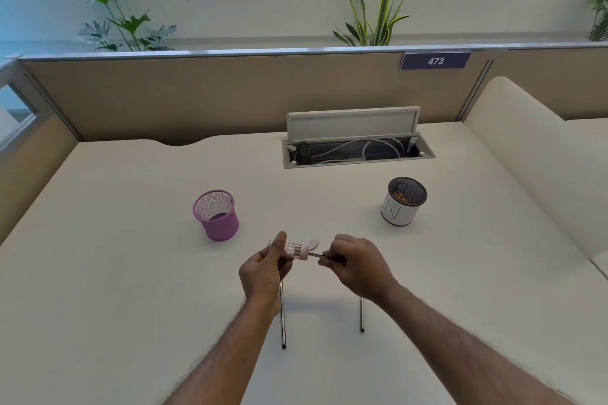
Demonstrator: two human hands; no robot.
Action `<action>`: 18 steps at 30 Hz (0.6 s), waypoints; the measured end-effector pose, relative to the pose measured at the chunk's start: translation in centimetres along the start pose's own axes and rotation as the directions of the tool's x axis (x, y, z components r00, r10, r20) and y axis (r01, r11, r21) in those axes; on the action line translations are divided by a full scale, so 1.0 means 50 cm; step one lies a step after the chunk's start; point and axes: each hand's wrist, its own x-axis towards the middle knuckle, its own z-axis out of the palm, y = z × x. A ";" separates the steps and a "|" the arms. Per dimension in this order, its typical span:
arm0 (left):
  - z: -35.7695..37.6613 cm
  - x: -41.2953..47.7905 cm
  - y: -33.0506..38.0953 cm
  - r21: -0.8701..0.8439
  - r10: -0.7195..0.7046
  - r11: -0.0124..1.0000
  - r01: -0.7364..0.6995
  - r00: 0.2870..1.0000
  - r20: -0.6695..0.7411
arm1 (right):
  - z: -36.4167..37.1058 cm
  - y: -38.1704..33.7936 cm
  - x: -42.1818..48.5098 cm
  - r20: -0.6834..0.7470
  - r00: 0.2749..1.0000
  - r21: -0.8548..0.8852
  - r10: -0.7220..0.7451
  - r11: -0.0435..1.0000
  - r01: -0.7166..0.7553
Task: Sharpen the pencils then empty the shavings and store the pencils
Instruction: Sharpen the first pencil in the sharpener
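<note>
Gripped the clear sharpener [293, 249] in the left hand [265, 273], fingers [283, 265] curled round its barrel and thumb raised over the top, above the surface [131, 273] and not touching it. Pinched a dark pencil [324, 256] in the right hand [358, 268], fingertips closed on the shaft, tip pushed into the sharpener's pink end. Noted the pink cap [312, 243] flipped open, tilted up just above that end. Could not make out any contents of the clear barrel.

Found a second pencil [282, 316] flat on the surface, nearer the person than the sharpener, its far end hidden under the left wrist. Found a third pencil [362, 312] likewise flat, nearer than the sharpener and to its right, its far end under the right wrist, well apart from the second.

Spotted a purple mesh cup [217, 217] upright, left of the sharpener and a little farther off. Spotted a paper-wrapped mesh cup [399, 210] marked N, upright, right of the sharpener and farther off, with brownish shavings [402, 197] in its bottom.

Saw, well beyond the sharpener at the back of the surface, a cable hatch [358, 149] with lid raised and pale cables inside; higher up on the partition, a blue sign [435, 61] reading 473.
</note>
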 end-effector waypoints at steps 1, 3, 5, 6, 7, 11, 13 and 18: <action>0.000 0.000 0.001 0.000 0.004 1.000 -0.004 1.000 0.001 | 0.000 0.001 0.001 0.006 1.000 0.013 -0.007 1.000 0.007; 0.001 0.000 0.004 0.004 0.011 1.000 -0.011 1.000 0.010 | 0.000 0.001 0.002 0.018 1.000 0.047 -0.007 0.999 0.006; 0.001 -0.001 0.006 0.009 0.015 1.000 -0.015 1.000 0.020 | -0.003 -0.002 0.005 0.040 0.999 0.071 0.011 0.997 -0.014; 0.000 -0.001 0.007 0.013 0.017 1.000 -0.017 1.000 0.025 | -0.006 -0.003 0.006 0.058 0.998 0.075 0.020 0.997 -0.025; -0.001 -0.002 0.008 0.017 0.018 1.000 -0.018 0.999 0.030 | -0.008 -0.005 0.006 0.077 0.997 0.079 0.027 0.996 -0.033; -0.004 -0.007 0.015 0.045 0.019 0.999 -0.022 0.998 0.061 | -0.016 -0.016 0.004 0.208 0.971 0.187 0.121 0.969 -0.161; -0.006 -0.010 0.019 0.067 0.033 0.997 -0.039 0.995 0.089 | -0.022 -0.015 0.004 0.297 0.935 0.305 0.195 0.908 -0.287; -0.004 -0.015 0.032 0.095 0.045 0.993 -0.064 0.982 0.184 | -0.036 -0.015 0.006 0.500 0.822 0.503 0.272 0.682 -0.532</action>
